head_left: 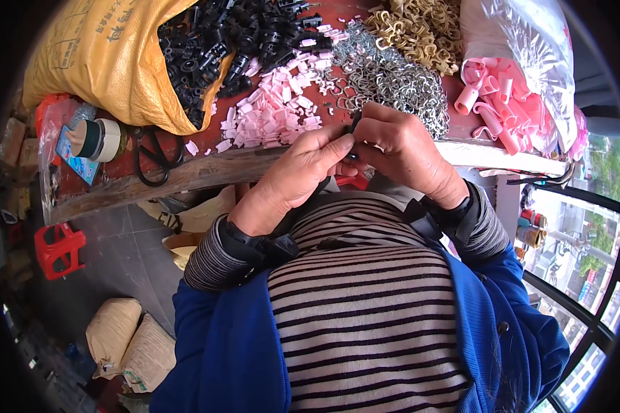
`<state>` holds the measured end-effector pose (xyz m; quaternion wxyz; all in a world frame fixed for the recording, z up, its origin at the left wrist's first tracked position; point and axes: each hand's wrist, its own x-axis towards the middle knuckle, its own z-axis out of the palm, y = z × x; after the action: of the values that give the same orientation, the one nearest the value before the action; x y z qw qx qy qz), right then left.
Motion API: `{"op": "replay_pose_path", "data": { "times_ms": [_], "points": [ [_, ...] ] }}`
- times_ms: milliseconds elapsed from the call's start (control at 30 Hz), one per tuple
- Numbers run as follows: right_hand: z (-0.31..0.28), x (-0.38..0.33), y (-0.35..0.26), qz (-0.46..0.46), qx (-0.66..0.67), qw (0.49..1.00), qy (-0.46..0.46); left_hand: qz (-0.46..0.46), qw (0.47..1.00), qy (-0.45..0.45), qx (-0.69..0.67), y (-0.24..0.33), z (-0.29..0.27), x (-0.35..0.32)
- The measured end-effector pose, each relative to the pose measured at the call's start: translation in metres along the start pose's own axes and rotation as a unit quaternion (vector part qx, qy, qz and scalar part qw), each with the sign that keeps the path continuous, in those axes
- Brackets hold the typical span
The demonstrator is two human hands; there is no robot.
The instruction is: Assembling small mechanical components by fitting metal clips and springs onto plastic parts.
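Observation:
My left hand [293,168] and my right hand [405,150] meet in front of the table's near edge, fingers pinched together. Between them is a small black plastic part [355,122], mostly covered by the fingers. Just beyond lies a heap of small pink plastic pieces [272,110], with a pile of silvery metal hooks or rings [399,89] to its right. Similar-looking black plastic parts [210,51] spill from a yellow woven sack [110,62] at the back left.
Tan curved pieces [420,31] lie at the back. Pink curled pieces [506,103] spill from a clear plastic bag [523,41]. Black-handled scissors [157,160] and a round jar [107,140] sit at left. A red stool [58,251] and stuffed sacks [114,334] stand on the floor.

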<state>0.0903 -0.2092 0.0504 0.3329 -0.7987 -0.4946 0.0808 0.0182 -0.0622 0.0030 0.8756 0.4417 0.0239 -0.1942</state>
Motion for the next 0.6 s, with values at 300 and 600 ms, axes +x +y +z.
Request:
{"op": "replay_pose_path", "data": {
  "times_ms": [300,600],
  "points": [
    [0.000,-0.004,0.028,0.027,0.126,0.983,0.130,0.003,0.991,-0.010,-0.136,0.005,-0.009,0.007],
    [-0.014,-0.031,0.083,0.133,-0.243,0.956,0.096,-0.063,0.985,0.051,-0.154,0.001,-0.003,0.028]
  ]
}}
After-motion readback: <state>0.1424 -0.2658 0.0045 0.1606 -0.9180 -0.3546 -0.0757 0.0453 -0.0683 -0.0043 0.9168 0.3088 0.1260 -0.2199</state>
